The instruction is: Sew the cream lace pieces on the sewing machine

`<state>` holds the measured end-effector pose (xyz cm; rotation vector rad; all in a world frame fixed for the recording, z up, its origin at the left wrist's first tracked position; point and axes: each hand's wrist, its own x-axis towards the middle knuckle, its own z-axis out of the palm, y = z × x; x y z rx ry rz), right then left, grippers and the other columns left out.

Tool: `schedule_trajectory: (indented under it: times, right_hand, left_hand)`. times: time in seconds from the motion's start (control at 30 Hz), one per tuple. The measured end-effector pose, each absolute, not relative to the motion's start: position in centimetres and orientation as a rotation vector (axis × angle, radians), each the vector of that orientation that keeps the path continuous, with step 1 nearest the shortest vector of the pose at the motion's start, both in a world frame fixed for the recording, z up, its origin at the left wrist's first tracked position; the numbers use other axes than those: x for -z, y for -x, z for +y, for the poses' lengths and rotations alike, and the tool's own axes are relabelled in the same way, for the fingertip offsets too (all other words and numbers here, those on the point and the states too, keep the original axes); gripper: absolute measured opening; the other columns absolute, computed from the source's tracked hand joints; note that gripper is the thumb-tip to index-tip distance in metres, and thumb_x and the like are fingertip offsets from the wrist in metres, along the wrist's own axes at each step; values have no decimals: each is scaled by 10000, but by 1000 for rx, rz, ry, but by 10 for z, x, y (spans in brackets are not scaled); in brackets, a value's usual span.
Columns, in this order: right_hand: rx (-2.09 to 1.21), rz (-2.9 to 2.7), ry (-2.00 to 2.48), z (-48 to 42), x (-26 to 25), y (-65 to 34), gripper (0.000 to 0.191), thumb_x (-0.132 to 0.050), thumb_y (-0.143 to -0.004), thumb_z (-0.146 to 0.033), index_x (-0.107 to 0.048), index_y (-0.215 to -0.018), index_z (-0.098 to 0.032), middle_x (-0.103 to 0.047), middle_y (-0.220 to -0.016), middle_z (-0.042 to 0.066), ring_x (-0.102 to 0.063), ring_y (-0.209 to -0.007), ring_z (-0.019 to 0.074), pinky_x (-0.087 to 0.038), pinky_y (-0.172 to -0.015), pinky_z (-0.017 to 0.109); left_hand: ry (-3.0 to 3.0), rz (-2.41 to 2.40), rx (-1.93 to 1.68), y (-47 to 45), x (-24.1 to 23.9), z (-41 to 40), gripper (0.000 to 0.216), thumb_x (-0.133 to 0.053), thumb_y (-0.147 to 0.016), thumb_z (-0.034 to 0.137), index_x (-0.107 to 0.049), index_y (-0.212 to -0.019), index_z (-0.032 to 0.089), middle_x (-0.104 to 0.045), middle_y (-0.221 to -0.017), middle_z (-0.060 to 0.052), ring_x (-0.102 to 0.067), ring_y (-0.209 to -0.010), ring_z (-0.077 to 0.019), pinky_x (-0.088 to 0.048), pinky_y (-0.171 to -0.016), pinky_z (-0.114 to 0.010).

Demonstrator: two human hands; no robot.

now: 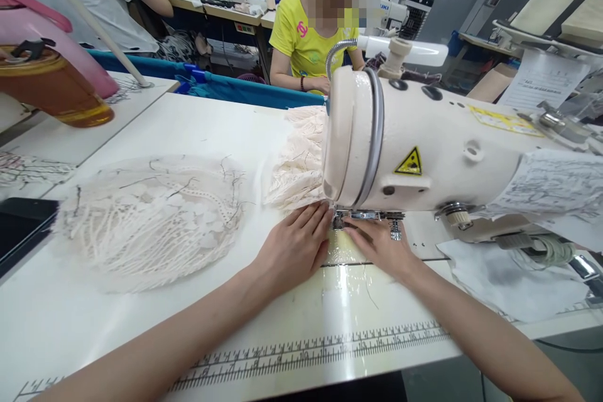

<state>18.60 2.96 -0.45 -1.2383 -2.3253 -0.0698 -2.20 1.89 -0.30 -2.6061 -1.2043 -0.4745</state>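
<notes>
My left hand [298, 240] lies with its fingers stretched flat along the near edge of a cream lace fabric [301, 160], its fingertips just left of the presser foot [338, 220]. That fabric is bunched up and runs behind the head of the sewing machine [405, 138]. On the other side of the presser foot, my right hand [384, 245] rests on the machine bed, thumb and forefinger reaching toward the foot. Its other fingers are partly hidden under the machine. Whether cloth lies beneath the right fingertips is hidden.
A second cream lace piece [155, 220] with loose dark threads spreads on the table at left. Beyond it are a dark phone [23, 226] and an amber drink cup [56, 88]. A printed ruler [301, 355] runs along the front edge. A person in yellow [296, 38] sits opposite.
</notes>
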Motion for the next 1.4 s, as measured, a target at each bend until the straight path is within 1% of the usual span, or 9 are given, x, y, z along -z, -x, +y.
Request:
schedule_trajectory:
  times: [0.2,0.33,0.47,0.53,0.67,0.9,1.03,1.17,1.4]
  right_hand:
    - [-174,-2221,1267,31,-1,-187,221,-479,-921,-321,-667,-985,-224,-734,-888,43,-671,-900,224,-498,-815,380]
    - [-342,-2123,1282,31,-3,-184,193,-503,-904,-322,-660,-832,-235,-712,-743,25,-673,-734,199,-521,-731,336]
    - [-358,-2084,1243,32,-7,-182,198,-489,-896,-320,-658,-843,-231,-708,-768,36,-665,-763,202,-525,-765,342]
    - [-367,-2081,1236,32,-9,-181,225,-467,-901,-316,-656,-814,-230,-686,-693,26,-647,-682,191,-531,-688,320]
    - [-417,-2052,1270,31,-6,-181,244,-471,-893,-300,-629,-721,-231,-638,-607,3,-593,-547,163,-507,-576,284]
    - [-427,-1993,1261,35,4,-182,256,-479,-882,-373,-665,-772,-236,-659,-646,23,-614,-618,191,-518,-599,300]
    - [-419,-1968,1267,36,6,-182,292,-454,-884,-423,-680,-834,-245,-680,-667,38,-632,-655,204,-546,-646,320]
    - [-357,-1993,1299,38,11,-186,332,-451,-882,-464,-693,-863,-238,-707,-726,47,-664,-743,219,-559,-748,350]
    - [-298,-2108,1273,44,26,-199,297,-545,-853,-468,-696,-988,-251,-737,-943,54,-675,-942,249,-514,-921,423]
  left_hand:
    - [2613,-1318,452,22,-1,14,416,-393,-923,289,-575,-1234,84,-627,-1226,-143,-519,-1215,-294,-391,-1022,-466]
    - [2622,-1437,411,22,-8,12,380,-389,-933,319,-588,-1206,146,-639,-1188,-109,-544,-1149,-284,-396,-983,-461]
    - [2569,-1518,431,23,-19,35,301,-414,-926,320,-643,-1055,172,-669,-1045,-104,-589,-999,-273,-451,-860,-434]
    - [2548,-1535,470,23,-24,55,262,-428,-912,274,-654,-993,168,-671,-1006,-104,-598,-953,-259,-467,-816,-401]
    - [2492,-1589,547,21,-33,90,243,-474,-865,185,-651,-1025,136,-658,-1093,-134,-601,-1009,-277,-496,-808,-394]
    - [2517,-1482,585,51,-32,63,455,-428,-815,28,-577,-1230,141,-562,-1328,-108,-511,-1240,-258,-471,-978,-380]
    - [2228,-1565,526,106,-30,30,498,-294,-867,52,-512,-1311,106,-504,-1377,-143,-528,-1222,-292,-508,-914,-441]
    - [1974,-1766,441,147,-27,7,467,-319,-931,264,-558,-1231,-3,-540,-1306,-240,-529,-1192,-382,-507,-862,-499]
    - [1943,-1947,457,153,-26,-10,336,-334,-949,205,-660,-1015,165,-670,-1156,-72,-622,-1059,-236,-532,-632,-320]
